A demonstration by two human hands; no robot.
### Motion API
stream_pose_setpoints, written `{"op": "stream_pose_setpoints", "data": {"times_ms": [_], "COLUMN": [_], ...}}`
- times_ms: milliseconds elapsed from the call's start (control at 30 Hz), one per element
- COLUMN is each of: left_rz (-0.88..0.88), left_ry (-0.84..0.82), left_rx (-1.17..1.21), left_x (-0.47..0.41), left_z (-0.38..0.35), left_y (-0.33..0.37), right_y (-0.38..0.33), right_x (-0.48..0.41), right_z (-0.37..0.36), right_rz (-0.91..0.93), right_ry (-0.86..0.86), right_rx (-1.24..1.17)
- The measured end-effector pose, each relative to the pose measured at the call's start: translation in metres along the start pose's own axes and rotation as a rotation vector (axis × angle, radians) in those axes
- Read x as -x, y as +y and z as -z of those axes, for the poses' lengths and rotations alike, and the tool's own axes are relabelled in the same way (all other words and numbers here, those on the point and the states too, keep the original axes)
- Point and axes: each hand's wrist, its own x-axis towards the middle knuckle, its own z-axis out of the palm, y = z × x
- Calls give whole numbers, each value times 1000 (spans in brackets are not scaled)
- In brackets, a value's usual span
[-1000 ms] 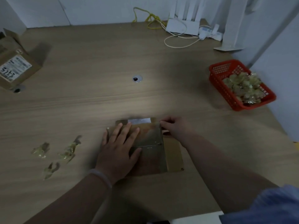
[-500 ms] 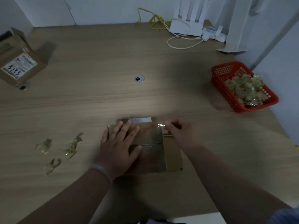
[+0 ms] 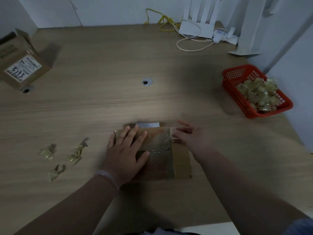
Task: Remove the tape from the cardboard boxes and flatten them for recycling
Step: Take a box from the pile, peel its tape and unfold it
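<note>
Wood-grain table (image 3: 152, 56), dim light. Flat cardboard box (image 3: 182, 160) at 6 o'clock, pinned under left hand (image 3: 125, 150), fingers straight and spread. Right hand (image 3: 191, 138) at tape (image 3: 159, 141) corner, 1 o'clock side of box; fingers blurred, grip cannot be told. Step judged: peeling tape. Next: firm pinch on lifted corner, slow pull, box held down.

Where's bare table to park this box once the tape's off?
Widest bare stretch: mid-table between the grommet and the flattened box, running left toward the upright box. Also bare between the right hand, pinching the tape, and the red basket. Crowded: tape scraps left of the left hand, router at the far edge.
</note>
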Motion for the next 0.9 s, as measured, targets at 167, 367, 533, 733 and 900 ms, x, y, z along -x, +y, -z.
{"op": "stream_pose_setpoints", "data": {"times_ms": [167,367,533,733,900], "left_rz": [-6,1,6,20,24], "left_ry": [-3,-18,-15,-24,-26], "left_rx": [7,-6,-22,-20,-12], "left_x": [0,-1,-1,-1,0], "left_z": [2,-1,-3,-1,2], "left_y": [1,-1,-1,0,2], "right_y": [-5,-3,0,-2,-7], "right_x": [4,11,22,30,42], "right_z": [0,-2,-3,-3,-1], "right_rz": [-71,55,301,447,581], "right_ry": [-23,7,-4,54,11], "right_rx": [-138,196,651,861,867]}}
